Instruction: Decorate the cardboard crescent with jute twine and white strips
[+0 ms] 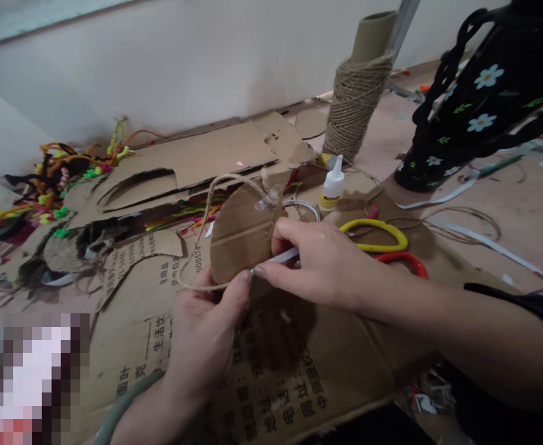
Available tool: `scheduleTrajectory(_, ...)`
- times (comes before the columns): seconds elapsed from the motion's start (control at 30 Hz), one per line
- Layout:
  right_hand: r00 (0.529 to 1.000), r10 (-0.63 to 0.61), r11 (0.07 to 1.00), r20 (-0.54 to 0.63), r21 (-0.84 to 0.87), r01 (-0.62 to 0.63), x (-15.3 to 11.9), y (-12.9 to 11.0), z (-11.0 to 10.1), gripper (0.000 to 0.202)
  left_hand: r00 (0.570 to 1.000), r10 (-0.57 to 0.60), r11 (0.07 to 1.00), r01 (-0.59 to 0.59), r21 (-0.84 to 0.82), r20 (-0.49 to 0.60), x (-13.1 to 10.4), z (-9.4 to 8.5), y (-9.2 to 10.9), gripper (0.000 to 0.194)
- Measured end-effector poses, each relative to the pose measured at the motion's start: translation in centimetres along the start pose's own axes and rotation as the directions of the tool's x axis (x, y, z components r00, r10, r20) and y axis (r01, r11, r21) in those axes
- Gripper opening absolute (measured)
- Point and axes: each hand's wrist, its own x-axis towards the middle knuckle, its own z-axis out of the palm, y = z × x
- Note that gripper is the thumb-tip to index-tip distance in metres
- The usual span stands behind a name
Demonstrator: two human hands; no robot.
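Note:
My left hand (209,337) grips a round cardboard disc (241,232) by its lower edge, thumb in front. Along that edge runs a narrow white strip (286,255), pinched by my right hand (320,262) at the disc's lower right. The strip looks like tape, but I cannot tell for certain. A loop of jute twine (207,207) curves around the disc's left side and passes by my left thumb. Clear tape (267,198) sits at the disc's upper right edge, by the twine. Below both hands lies a printed cardboard sheet (345,383).
A small white glue bottle (332,188) stands behind my right hand. Scissors with yellow and red handles (398,238) lie to its right. Further back are a twine roll (357,102), a black flowered tumbler (475,105), cut cardboard (215,151) and colourful pipe cleaners (67,164).

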Motion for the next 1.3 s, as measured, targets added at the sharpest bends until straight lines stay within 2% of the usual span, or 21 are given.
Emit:
scheduleTrajectory(0.13,0.998,0.036,0.999,0.043,0.021,-0.037,0.1,0.0,-0.3,0.025,1.0,0.007,1.0,-0.006,0.031,-0.008,-0.2,-0.1,0.1,0.027)
scheduleTrajectory(0.33,0.995,0.025,0.997,0.093,0.065,-0.031,0.0,-0.4,-0.6,0.022,1.0,-0.003,0.998,0.005,0.068,-0.02,-0.4,-0.5,0.0,0.023)
scheduleTrajectory(0.5,0.993,0.028,0.992,0.117,0.117,-0.042,0.1,-0.2,-0.6,0.022,0.998,-0.032,0.999,0.033,-0.036,0.051,-0.2,0.0,0.2,0.024)
scheduleTrajectory(0.63,0.983,0.003,0.963,0.186,0.263,-0.053,0.7,0.7,-0.3,0.021,0.993,-0.085,0.99,0.094,-0.103,0.086,0.2,0.4,0.3,0.023)
scheduleTrajectory(0.83,0.964,0.028,0.942,0.263,0.316,-0.113,0.9,1.4,0.2,0.027,0.986,-0.129,0.976,0.144,-0.163,0.102,0.3,-0.4,0.3,0.017)
scheduleTrajectory(1.1,0.961,0.01,0.939,0.277,0.329,-0.105,0.8,1.1,0.3,0.023,0.974,-0.179,0.978,0.191,-0.081,0.138,0.3,-0.6,0.4,0.029)
scheduleTrajectory(1.3,0.949,0.037,0.932,0.314,0.331,-0.146,0.3,0.7,0.4,0.023,0.979,-0.175,0.984,0.178,-0.024,0.1,0.0,-0.8,0.1,0.039)
